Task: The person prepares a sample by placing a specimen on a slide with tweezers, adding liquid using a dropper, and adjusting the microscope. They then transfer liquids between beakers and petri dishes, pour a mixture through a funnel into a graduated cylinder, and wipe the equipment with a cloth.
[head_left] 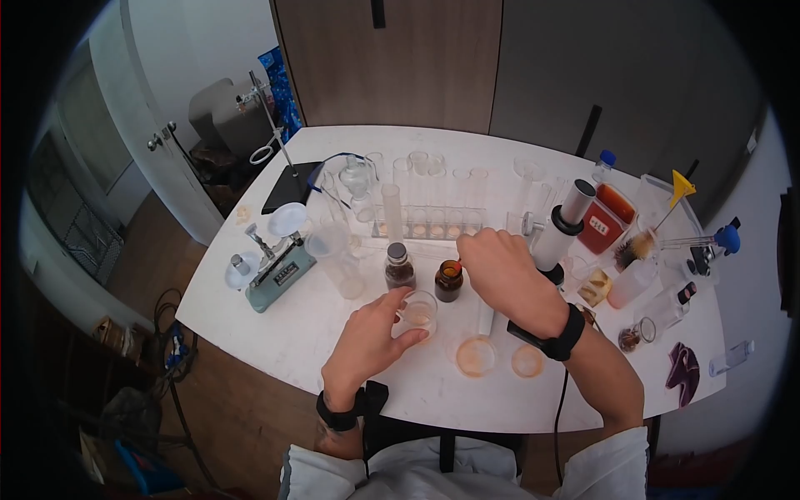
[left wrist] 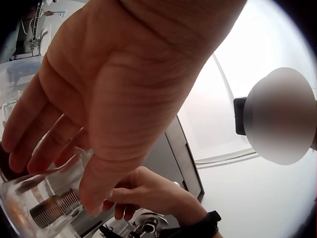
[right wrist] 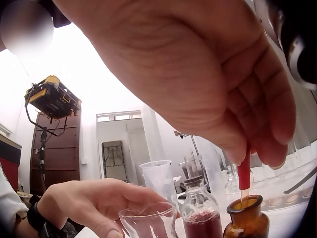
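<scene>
My left hand (head_left: pixel 367 337) holds a small clear glass beaker (head_left: pixel 423 315) between thumb and fingers, near the front middle of the table. To the right, my right hand (head_left: pixel 512 271) pinches the red rubber bulb (right wrist: pixel 244 174) of a dropper. Its glass stem goes down into the mouth of an open amber bottle (head_left: pixel 448 285); the tip is hidden inside. In the right wrist view the beaker (right wrist: pixel 148 223) stands left of a stoppered clear bottle (right wrist: pixel 203 225) with dark red contents. That bottle is just behind my left fingertips in the head view.
Two petri dishes (head_left: pixel 475 358) lie near the front edge. A balance (head_left: pixel 282 277) and a plastic beaker (head_left: pixel 337 258) stand left; a rack of test tubes (head_left: pixel 429 223) is behind. On the right are a microscope (head_left: pixel 557 237), a red box (head_left: pixel 607 221) and several bottles.
</scene>
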The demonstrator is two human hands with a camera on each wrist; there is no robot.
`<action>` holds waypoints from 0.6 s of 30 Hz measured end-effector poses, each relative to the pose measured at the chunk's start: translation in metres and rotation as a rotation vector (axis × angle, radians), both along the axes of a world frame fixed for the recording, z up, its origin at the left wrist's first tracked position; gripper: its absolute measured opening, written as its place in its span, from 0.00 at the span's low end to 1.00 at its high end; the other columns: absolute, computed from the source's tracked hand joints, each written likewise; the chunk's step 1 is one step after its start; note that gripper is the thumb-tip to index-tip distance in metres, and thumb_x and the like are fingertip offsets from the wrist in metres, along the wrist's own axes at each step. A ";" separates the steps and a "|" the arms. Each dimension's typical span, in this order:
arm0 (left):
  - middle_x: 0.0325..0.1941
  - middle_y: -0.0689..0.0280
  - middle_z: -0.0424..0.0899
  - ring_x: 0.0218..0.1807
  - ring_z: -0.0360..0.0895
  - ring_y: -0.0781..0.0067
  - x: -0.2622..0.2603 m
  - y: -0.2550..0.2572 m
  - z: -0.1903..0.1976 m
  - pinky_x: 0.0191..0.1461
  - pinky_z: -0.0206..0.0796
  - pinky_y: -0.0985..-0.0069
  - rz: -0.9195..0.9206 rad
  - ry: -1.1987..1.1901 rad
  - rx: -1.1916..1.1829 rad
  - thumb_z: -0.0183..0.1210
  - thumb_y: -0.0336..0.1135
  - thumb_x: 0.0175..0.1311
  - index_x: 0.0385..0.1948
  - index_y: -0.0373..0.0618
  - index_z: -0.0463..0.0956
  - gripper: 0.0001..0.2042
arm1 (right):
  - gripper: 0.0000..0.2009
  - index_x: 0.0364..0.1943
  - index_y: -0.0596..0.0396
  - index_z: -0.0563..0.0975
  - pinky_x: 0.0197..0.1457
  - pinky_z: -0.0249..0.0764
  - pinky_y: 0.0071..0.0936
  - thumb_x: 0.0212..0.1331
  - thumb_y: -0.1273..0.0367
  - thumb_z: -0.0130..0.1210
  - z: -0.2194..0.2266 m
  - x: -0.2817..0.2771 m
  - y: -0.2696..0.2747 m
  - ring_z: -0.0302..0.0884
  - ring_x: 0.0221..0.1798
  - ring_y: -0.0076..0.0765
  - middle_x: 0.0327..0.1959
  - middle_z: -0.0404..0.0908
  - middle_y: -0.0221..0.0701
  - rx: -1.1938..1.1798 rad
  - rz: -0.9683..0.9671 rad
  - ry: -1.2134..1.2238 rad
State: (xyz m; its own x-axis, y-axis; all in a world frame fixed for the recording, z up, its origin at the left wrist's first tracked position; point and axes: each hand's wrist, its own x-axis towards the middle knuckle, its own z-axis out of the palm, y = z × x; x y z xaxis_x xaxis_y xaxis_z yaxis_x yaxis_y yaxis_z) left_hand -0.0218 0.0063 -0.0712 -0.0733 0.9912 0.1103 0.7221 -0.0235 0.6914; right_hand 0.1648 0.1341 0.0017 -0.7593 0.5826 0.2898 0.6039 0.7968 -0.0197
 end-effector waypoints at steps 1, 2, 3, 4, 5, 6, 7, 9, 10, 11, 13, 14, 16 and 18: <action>0.50 0.51 0.88 0.46 0.88 0.54 0.000 0.000 0.000 0.50 0.79 0.64 0.000 0.001 -0.002 0.75 0.43 0.58 0.64 0.39 0.72 0.33 | 0.03 0.30 0.65 0.81 0.39 0.81 0.49 0.55 0.79 0.57 0.002 -0.001 -0.001 0.87 0.36 0.59 0.30 0.84 0.53 -0.008 -0.013 -0.003; 0.50 0.51 0.88 0.46 0.88 0.54 0.000 0.000 0.000 0.50 0.79 0.64 -0.001 0.003 -0.001 0.75 0.43 0.58 0.64 0.39 0.72 0.33 | 0.03 0.30 0.65 0.81 0.39 0.81 0.49 0.56 0.79 0.57 0.003 -0.001 -0.002 0.87 0.36 0.59 0.30 0.84 0.53 -0.017 -0.026 -0.005; 0.50 0.51 0.88 0.46 0.88 0.54 -0.001 0.000 -0.001 0.50 0.79 0.64 -0.002 0.004 0.000 0.75 0.43 0.58 0.64 0.39 0.72 0.33 | 0.03 0.31 0.65 0.81 0.39 0.82 0.49 0.56 0.78 0.57 0.003 -0.002 -0.002 0.87 0.36 0.59 0.30 0.84 0.53 -0.013 -0.047 -0.001; 0.50 0.51 0.88 0.45 0.88 0.54 -0.001 0.000 -0.002 0.50 0.79 0.64 -0.003 0.004 0.001 0.75 0.43 0.58 0.64 0.39 0.72 0.33 | 0.03 0.31 0.66 0.81 0.39 0.82 0.48 0.57 0.78 0.58 0.002 -0.002 -0.003 0.87 0.36 0.59 0.30 0.84 0.53 -0.009 -0.067 0.003; 0.50 0.51 0.88 0.45 0.87 0.54 -0.001 0.000 -0.002 0.50 0.79 0.64 -0.005 0.005 0.004 0.75 0.43 0.58 0.64 0.39 0.72 0.34 | 0.04 0.32 0.66 0.81 0.39 0.82 0.48 0.58 0.77 0.58 0.002 -0.002 -0.002 0.87 0.36 0.59 0.30 0.84 0.52 -0.004 -0.087 0.007; 0.50 0.51 0.88 0.45 0.87 0.54 -0.001 0.000 -0.001 0.50 0.79 0.64 -0.007 0.004 0.006 0.75 0.43 0.58 0.64 0.39 0.72 0.34 | 0.04 0.33 0.65 0.81 0.39 0.82 0.48 0.59 0.76 0.59 0.003 -0.002 -0.002 0.87 0.36 0.59 0.29 0.84 0.52 -0.001 -0.099 0.000; 0.50 0.51 0.88 0.45 0.87 0.54 -0.001 0.000 -0.001 0.50 0.79 0.64 -0.007 0.004 0.009 0.75 0.43 0.58 0.64 0.39 0.72 0.34 | 0.05 0.34 0.65 0.82 0.39 0.82 0.48 0.60 0.74 0.59 0.003 -0.001 -0.002 0.87 0.36 0.59 0.29 0.85 0.51 0.002 -0.111 -0.007; 0.50 0.51 0.88 0.45 0.87 0.54 -0.002 -0.001 -0.001 0.51 0.79 0.64 -0.008 0.005 0.008 0.75 0.43 0.58 0.64 0.39 0.72 0.34 | 0.07 0.35 0.64 0.82 0.40 0.81 0.48 0.62 0.72 0.60 0.006 0.001 -0.001 0.86 0.36 0.58 0.29 0.85 0.50 -0.016 -0.127 -0.008; 0.50 0.51 0.88 0.45 0.87 0.54 -0.002 0.000 -0.001 0.51 0.79 0.64 -0.008 0.006 0.007 0.75 0.43 0.58 0.64 0.39 0.72 0.34 | 0.07 0.35 0.63 0.82 0.40 0.81 0.48 0.63 0.71 0.60 0.008 0.003 -0.002 0.86 0.36 0.58 0.29 0.85 0.50 -0.038 -0.131 -0.003; 0.50 0.51 0.88 0.45 0.87 0.54 -0.002 0.000 -0.001 0.51 0.79 0.64 -0.008 0.003 0.006 0.75 0.43 0.58 0.64 0.39 0.72 0.34 | 0.07 0.36 0.63 0.82 0.41 0.81 0.48 0.64 0.70 0.60 0.011 0.005 -0.003 0.86 0.36 0.57 0.29 0.85 0.49 -0.060 -0.136 0.003; 0.51 0.52 0.88 0.45 0.87 0.55 -0.002 -0.001 -0.001 0.51 0.79 0.64 -0.004 -0.004 0.004 0.75 0.43 0.58 0.65 0.39 0.72 0.34 | 0.09 0.35 0.62 0.82 0.41 0.80 0.47 0.65 0.68 0.60 0.018 0.010 -0.007 0.86 0.36 0.56 0.29 0.85 0.48 -0.061 -0.136 0.035; 0.51 0.52 0.88 0.45 0.87 0.55 -0.002 -0.001 -0.001 0.51 0.79 0.64 -0.006 -0.006 0.008 0.75 0.43 0.58 0.65 0.39 0.72 0.34 | 0.09 0.35 0.62 0.82 0.41 0.80 0.47 0.66 0.67 0.60 0.022 0.012 -0.010 0.86 0.36 0.56 0.29 0.85 0.47 -0.062 -0.134 0.052; 0.51 0.52 0.88 0.45 0.87 0.55 -0.002 -0.001 -0.001 0.51 0.79 0.64 -0.008 -0.009 0.015 0.75 0.43 0.58 0.65 0.39 0.72 0.34 | 0.06 0.33 0.63 0.81 0.39 0.81 0.46 0.62 0.72 0.60 0.031 0.018 -0.017 0.86 0.35 0.56 0.28 0.85 0.48 -0.059 -0.096 0.099; 0.51 0.53 0.88 0.45 0.87 0.55 -0.003 0.000 -0.002 0.51 0.79 0.65 -0.008 -0.006 0.015 0.75 0.44 0.58 0.65 0.39 0.72 0.34 | 0.05 0.33 0.62 0.81 0.38 0.80 0.44 0.61 0.73 0.60 0.042 0.022 -0.029 0.86 0.34 0.55 0.28 0.84 0.47 -0.086 -0.075 0.140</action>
State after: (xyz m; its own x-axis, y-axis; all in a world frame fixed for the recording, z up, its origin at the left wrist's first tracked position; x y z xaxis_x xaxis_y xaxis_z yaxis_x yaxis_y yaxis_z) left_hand -0.0245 0.0061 -0.0735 -0.0664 0.9899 0.1251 0.7174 -0.0398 0.6955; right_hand 0.1865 0.1050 0.0439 -0.6686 0.6629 0.3368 0.6478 0.7417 -0.1739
